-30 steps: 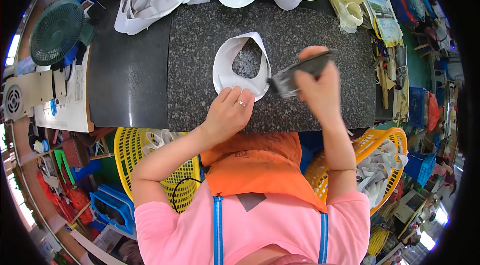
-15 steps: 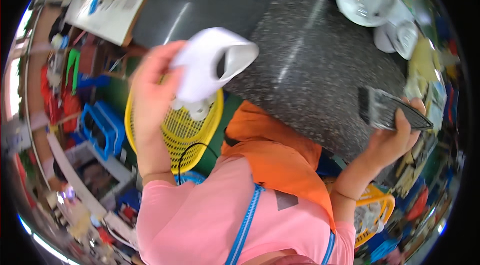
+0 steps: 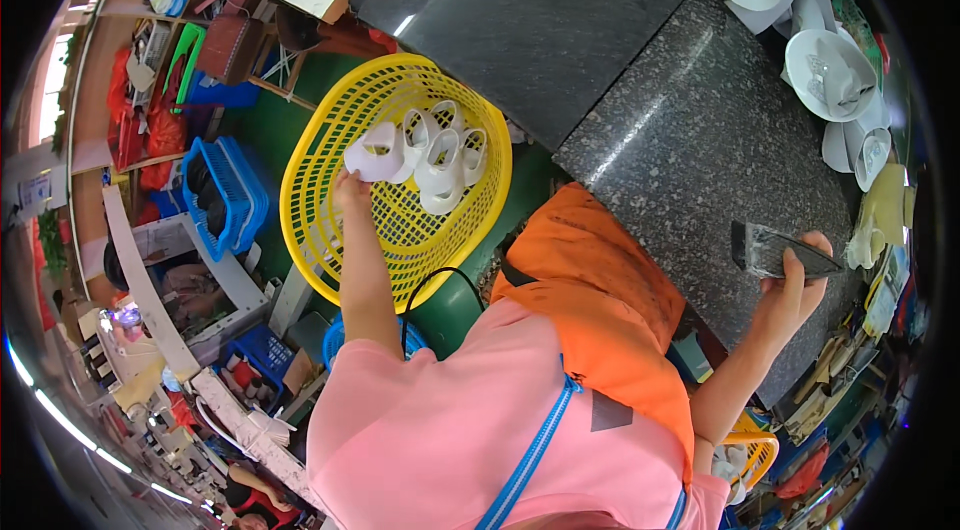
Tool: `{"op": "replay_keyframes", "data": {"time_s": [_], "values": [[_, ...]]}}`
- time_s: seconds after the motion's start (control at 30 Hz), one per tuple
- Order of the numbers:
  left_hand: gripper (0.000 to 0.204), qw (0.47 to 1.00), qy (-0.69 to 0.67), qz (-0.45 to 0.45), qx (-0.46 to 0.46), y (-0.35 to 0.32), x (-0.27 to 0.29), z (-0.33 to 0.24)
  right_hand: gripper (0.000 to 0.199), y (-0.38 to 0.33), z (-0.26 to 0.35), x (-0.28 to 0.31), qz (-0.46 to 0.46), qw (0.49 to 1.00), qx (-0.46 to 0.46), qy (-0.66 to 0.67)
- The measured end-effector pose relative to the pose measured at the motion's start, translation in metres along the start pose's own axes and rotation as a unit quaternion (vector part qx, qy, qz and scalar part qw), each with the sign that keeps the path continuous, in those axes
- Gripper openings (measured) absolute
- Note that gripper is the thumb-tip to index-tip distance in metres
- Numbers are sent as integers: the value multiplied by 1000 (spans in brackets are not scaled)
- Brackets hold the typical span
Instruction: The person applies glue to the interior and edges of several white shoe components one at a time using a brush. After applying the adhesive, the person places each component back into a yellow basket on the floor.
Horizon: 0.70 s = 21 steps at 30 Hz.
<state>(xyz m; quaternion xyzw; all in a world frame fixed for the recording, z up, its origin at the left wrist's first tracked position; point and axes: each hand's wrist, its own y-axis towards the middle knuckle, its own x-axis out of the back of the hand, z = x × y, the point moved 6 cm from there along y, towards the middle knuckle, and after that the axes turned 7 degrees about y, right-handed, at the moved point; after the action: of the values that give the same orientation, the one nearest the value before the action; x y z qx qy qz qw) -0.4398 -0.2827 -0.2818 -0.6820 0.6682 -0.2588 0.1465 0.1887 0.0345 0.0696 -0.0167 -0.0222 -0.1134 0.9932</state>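
The white piece partly hides the left hand; the lower edge crops the shirt.

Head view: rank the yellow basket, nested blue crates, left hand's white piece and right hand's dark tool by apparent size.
1. Yellow basket
2. Nested blue crates
3. Dark tool and white piece: too close to rank; the right hand partly covers the tool.

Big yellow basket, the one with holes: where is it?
In the head view, the yellow basket is left of centre, beside the dark worktop. The left hand holds a white piece there.
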Motion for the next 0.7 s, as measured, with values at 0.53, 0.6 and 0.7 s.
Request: {"op": "replay_keyframes", "data": {"time_s": [0.53,0.6,0.7], "values": [[22,902,101,119,-402,-168,-181,-144,32,-8,-10,9,28,999,-11,-31],[22,913,88,120,-379,-161,-183,-143,33,-11,-6,15,-19,1000,-6,-11],[22,910,103,120,-383,-158,-173,-140,33,3,-15,29,-10,999,-20,40]]}}
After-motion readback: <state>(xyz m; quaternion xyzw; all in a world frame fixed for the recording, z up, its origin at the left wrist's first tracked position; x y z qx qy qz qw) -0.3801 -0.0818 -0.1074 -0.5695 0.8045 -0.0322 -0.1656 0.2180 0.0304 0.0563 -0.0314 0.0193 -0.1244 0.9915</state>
